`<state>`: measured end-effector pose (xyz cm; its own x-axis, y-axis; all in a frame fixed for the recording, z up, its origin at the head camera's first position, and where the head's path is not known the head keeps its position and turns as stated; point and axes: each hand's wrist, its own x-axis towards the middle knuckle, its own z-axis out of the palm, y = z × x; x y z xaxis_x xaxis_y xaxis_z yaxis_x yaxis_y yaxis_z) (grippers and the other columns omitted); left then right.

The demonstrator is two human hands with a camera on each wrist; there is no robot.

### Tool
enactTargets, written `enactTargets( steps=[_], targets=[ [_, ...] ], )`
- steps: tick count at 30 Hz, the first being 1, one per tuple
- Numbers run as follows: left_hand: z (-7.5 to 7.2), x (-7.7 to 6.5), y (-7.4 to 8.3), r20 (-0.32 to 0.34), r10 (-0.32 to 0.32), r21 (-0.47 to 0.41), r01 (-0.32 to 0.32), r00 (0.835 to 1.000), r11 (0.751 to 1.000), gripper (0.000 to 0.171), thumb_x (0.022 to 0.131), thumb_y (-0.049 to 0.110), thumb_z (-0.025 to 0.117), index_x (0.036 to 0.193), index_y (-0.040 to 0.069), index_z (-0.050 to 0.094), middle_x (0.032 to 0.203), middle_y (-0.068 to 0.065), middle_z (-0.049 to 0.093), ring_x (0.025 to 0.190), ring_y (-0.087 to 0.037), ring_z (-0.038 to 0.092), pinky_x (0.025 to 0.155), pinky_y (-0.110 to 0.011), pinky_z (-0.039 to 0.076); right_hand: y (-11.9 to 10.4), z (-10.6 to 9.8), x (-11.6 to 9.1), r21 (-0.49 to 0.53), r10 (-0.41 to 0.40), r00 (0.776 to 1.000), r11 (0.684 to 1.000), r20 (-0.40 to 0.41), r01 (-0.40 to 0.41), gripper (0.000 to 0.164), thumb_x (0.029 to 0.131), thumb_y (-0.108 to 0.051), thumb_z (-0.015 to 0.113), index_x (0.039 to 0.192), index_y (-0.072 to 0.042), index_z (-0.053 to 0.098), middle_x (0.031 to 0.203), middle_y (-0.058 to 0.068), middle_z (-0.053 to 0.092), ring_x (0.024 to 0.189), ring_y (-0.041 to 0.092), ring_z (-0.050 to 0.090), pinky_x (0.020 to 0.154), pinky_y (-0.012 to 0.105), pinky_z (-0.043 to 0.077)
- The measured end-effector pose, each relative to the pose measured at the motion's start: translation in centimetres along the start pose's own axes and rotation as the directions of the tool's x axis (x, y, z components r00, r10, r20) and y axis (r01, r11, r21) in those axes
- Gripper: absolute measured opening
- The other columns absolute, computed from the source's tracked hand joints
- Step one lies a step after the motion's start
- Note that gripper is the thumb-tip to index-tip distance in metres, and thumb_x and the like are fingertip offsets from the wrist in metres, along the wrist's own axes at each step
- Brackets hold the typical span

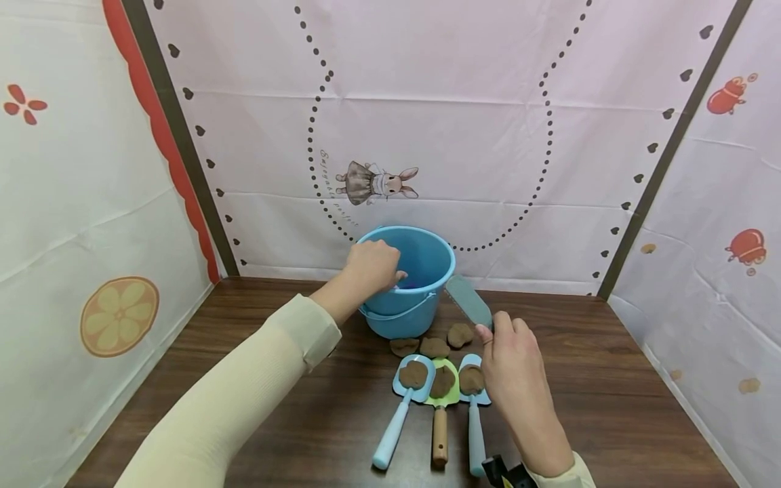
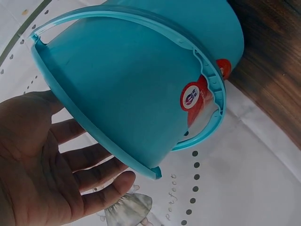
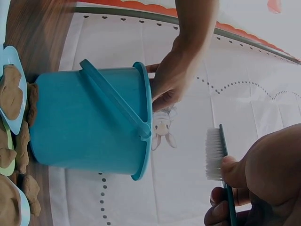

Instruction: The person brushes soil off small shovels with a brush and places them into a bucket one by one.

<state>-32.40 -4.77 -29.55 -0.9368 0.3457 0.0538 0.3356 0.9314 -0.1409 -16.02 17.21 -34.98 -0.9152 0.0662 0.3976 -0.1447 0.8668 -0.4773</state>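
Brown lumps [image 1: 434, 348]: six (half on three shovels [image 1: 440, 434]); right hand [image 1: 517, 366]: one brush [image 1: 470, 303].

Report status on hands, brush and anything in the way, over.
Left hand open at bucket mouth. Right hand gripping brush. Scoops and brown lumps in front of bucket.

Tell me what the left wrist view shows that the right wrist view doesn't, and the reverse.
Only the left wrist view: the red-and-white round sticker and the printed word "perfect".

Only the right wrist view: the right hand holding a dark-teal, white-bristled brush, the brown clay-like lumps, the light-blue flat-headed tools and a pale-green flat-headed tool.

Both: the blue round plastic bucket, the left hand at its rim, the white printed cloth and the dark-brown wooden table.
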Motion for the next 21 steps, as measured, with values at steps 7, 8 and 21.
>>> enactTargets(
  steps=[7,8,21],
  targets=[
    [-0.2,-0.3,-0.3,-0.032,-0.006,-0.016,0.005,0.999,1.0,0.044,0.1,0.05,0.06,0.12,0.013,0.07,0.104,-0.008,0.071,0.091,-0.026,0.068,0.077,-0.048,0.059,0.0,0.0,0.2,-0.003,-0.011,1.0,1.0,-0.008,0.011,0.028,0.106,-0.027,0.052,0.092,-0.003,0.049,0.076,0.011,0.04,0.066,0.024,0.039,0.058,0.035,0.037],
    [-0.2,-0.4,-0.3,-0.037,-0.005,-0.017,0.005,0.999,1.0,0.044,0.1,0.05,0.06,0.121,0.013,0.07,0.105,-0.008,0.072,0.092,-0.026,0.068,0.078,-0.048,0.058,0.0,0.0,0.2,-0.003,-0.011,1.0,1.0,-0.007,0.011,0.028,0.106,-0.027,0.052,0.092,-0.003,0.049,0.076,0.011,0.04,0.066,0.024,0.039,0.058,0.035,0.036],
    [0.5,-5.2,-1.8,-0.271,-0.016,-0.06,0.0,0.963,0.998,0.048,0.099,0.052,0.059,0.124,0.011,0.066,0.115,-0.012,0.068,0.104,-0.031,0.064,0.08,-0.049,0.057,-0.1,0.2,-0.1,-0.005,-0.024,1.0,1.0,-0.002,0.024,0.028,0.106,-0.026,0.053,0.09,-0.003,0.049,0.075,0.01,0.04,0.065,0.023,0.039,0.057,0.034,0.037]
  ],
)
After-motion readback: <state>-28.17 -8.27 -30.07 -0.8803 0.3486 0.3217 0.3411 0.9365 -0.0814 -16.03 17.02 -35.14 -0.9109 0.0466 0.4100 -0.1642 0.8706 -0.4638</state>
